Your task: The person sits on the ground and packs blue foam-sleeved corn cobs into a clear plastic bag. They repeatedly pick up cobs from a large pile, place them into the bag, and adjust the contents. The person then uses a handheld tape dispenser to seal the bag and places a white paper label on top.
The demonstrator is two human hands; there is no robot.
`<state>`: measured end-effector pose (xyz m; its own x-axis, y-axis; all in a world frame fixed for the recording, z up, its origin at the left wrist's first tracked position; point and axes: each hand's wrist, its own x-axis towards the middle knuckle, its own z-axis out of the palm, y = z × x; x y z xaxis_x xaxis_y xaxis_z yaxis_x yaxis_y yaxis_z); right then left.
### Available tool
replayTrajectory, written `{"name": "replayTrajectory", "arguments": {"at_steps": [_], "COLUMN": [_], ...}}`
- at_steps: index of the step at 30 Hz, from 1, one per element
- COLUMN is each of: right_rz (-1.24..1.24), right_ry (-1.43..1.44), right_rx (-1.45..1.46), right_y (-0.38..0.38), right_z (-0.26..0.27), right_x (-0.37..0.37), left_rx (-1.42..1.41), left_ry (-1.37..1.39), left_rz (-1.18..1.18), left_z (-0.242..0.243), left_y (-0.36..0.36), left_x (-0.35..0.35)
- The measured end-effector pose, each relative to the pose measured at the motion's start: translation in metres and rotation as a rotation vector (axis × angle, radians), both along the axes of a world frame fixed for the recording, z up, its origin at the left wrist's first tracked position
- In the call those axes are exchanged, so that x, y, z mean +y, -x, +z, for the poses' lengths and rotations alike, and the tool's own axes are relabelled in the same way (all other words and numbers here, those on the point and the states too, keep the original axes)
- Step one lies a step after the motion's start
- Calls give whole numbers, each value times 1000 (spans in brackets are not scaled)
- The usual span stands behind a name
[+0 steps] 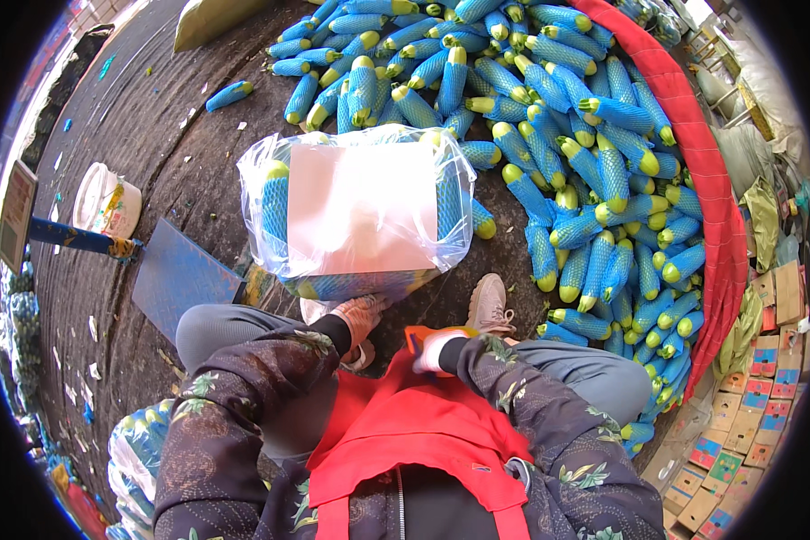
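Note:
In front of me stands a clear plastic bag (251, 223) packed with zucchini in blue foam-net sleeves. A blank, pale sheet of board or paper (361, 209) covers most of its face and seems to lie under the film. My left hand (362, 317), in an orange-patterned glove, rests against the near lower edge of the bag. Close to my red apron (418, 432), my right hand (440, 349) is blurred and appears to hold an orange-and-yellow object (418, 335), whose kind I cannot tell. Part of that object is hidden by the hand.
A large heap of sleeved zucchini (601, 175) spreads ahead and right, bordered by a red quilted cloth (705, 155). At left are a platform scale (185, 277) and white bucket (108, 201). Another filled bag (131, 452) sits lower left; cardboard boxes (742, 428) stand far right.

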<state>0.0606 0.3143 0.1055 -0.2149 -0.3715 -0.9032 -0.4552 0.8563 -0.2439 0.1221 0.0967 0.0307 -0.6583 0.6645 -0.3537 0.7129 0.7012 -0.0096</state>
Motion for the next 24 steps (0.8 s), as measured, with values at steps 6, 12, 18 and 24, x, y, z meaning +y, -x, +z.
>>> {"name": "replayTrajectory", "arguments": {"at_steps": [6,12,18,24], "right_rz": [-315,-364,-780,210], "right_ry": [-75,-335,1171,1095], "right_rx": [439,443,661,782], "right_y": [76,144,156,112], "right_z": [-69,-94,47,91], "right_x": [110,149,35,-177], "left_rx": [-863,451,69,-938], "left_ry": [114,-709,-1219,-2539], "left_rz": [296,736,1486,1346], "left_z": [55,192,201,235], "left_y": [25,59,94,91], "left_x": [5,-32,-124,-129]}}
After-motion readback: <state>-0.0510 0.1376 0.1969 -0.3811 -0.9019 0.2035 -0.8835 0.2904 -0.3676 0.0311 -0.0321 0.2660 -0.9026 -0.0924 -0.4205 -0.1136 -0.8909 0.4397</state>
